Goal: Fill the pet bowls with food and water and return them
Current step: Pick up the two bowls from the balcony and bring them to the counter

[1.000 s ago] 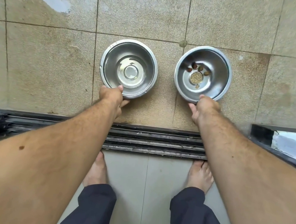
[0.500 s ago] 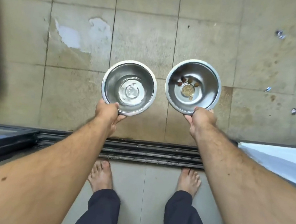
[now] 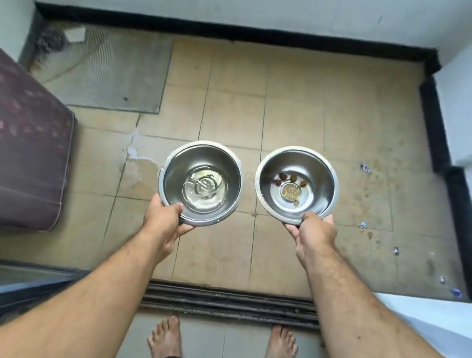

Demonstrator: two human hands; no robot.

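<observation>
Two round steel pet bowls are held up above the tiled balcony floor (image 3: 293,120). My left hand (image 3: 163,217) grips the near rim of the left bowl (image 3: 201,183), which has a little water in its bottom. My right hand (image 3: 313,234) grips the near rim of the right bowl (image 3: 297,185), which holds a few brown kibble pieces and some crumbs at its centre. Both bowls are level and side by side, a small gap apart.
A dark maroon cushion (image 3: 11,143) fills the left side. A grey mat (image 3: 108,69) lies at the far left. A black sliding-door track (image 3: 230,304) runs just in front of my bare feet. White walls with black skirting enclose the balcony. Small wrappers litter the right floor (image 3: 365,167).
Both bowls have come up off the floor in my hands. The view has pulled back and risen, now showing the whole balcony, the cushion and the far wall.
</observation>
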